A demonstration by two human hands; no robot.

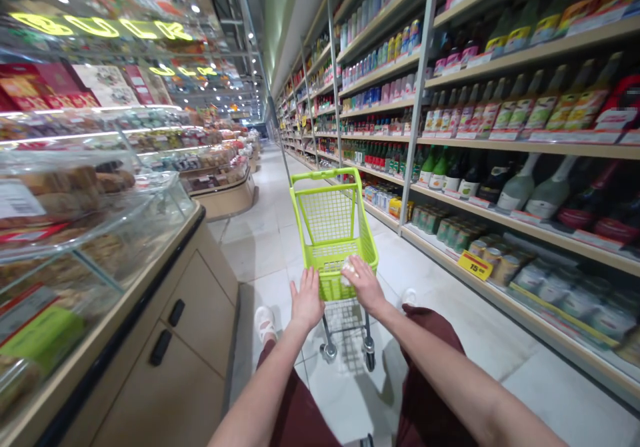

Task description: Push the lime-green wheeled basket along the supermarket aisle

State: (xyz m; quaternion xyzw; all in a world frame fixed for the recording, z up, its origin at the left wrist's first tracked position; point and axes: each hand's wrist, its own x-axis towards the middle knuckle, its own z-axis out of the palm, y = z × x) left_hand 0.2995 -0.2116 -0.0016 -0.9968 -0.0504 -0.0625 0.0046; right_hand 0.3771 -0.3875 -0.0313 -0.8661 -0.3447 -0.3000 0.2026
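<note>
A lime-green shopping cart (333,217) stands between my feet, its basket showing no goods in it. My left hand (307,300) rests against the left side of the basket's near rim, fingers spread and holding nothing. At the right side of that rim is my right hand (364,284), its fingers curled around a small crumpled white thing (349,270), too small to name. The cart's wheels (369,357) are on the tiled floor below my hands.
Shelves of bottles and cans (510,140) line the right side, with a yellow price tag (475,265) low down. A wooden counter (200,287) with clear food bins stands close on the left. A tiled aisle (273,187) runs ahead between them.
</note>
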